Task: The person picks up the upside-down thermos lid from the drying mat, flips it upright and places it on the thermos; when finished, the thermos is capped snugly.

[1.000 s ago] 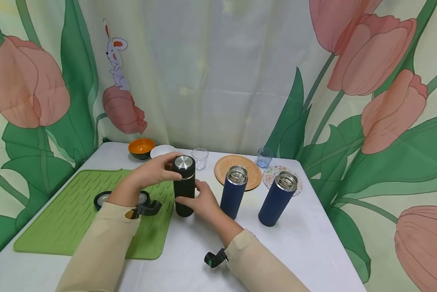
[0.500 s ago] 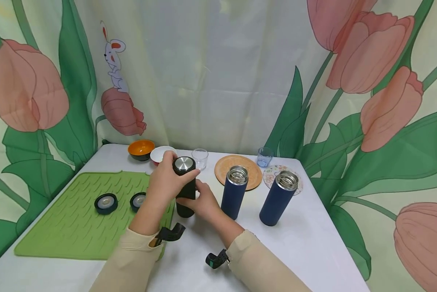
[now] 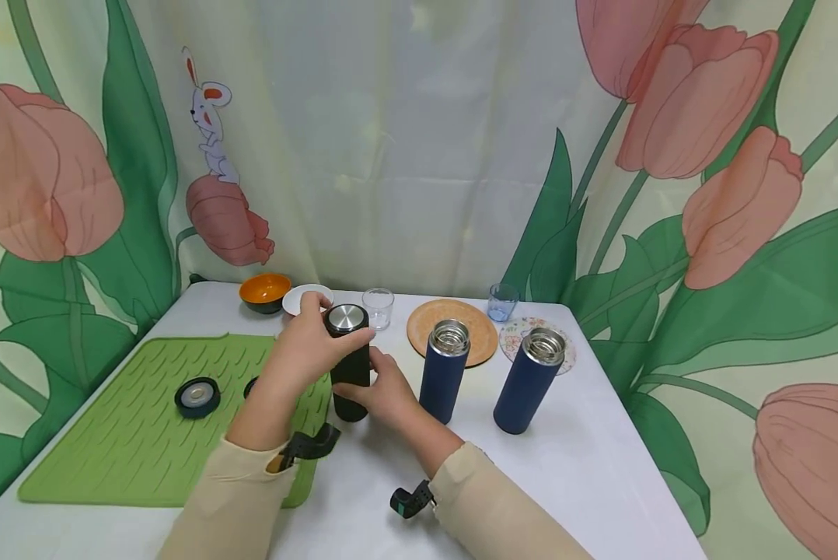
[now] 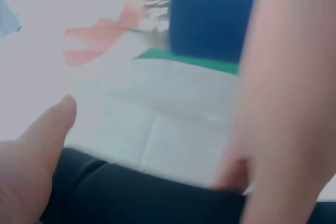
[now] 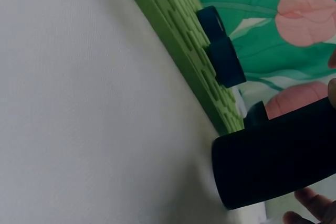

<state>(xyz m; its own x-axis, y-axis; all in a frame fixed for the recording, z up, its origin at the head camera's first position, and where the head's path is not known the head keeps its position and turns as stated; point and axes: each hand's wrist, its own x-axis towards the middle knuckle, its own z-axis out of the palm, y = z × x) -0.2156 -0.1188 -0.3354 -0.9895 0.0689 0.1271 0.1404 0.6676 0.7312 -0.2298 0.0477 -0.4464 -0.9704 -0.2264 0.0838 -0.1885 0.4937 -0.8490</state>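
Note:
A black thermos flask [image 3: 351,369] with a brushed-metal lid top stands upright on the white table, beside the green mat's right edge. My left hand [image 3: 303,346] grips its lid from the left, thumb across the front. Lower down, my right hand [image 3: 389,395] holds the body from the right. Right of it are two dark blue flasks, one near [image 3: 443,375] and one farther right [image 3: 527,383], both without lids, steel mouths showing. A dark round lid [image 3: 197,397] lies on the mat; a second lid [image 3: 249,387] is mostly hidden behind my left wrist.
The green ribbed mat [image 3: 111,451] covers the table's left side. Along the back stand an orange bowl [image 3: 265,289], a white bowl [image 3: 305,297], a clear glass [image 3: 378,309], a round wooden plate [image 3: 485,330], a bluish glass [image 3: 502,302] and a floral plate [image 3: 566,354]. A tulip-print curtain hangs behind.
My left forearm has swung to the right and the left hand has turned around the flask's lid. The right hand keeps its hold on the body; the flask stays in place.

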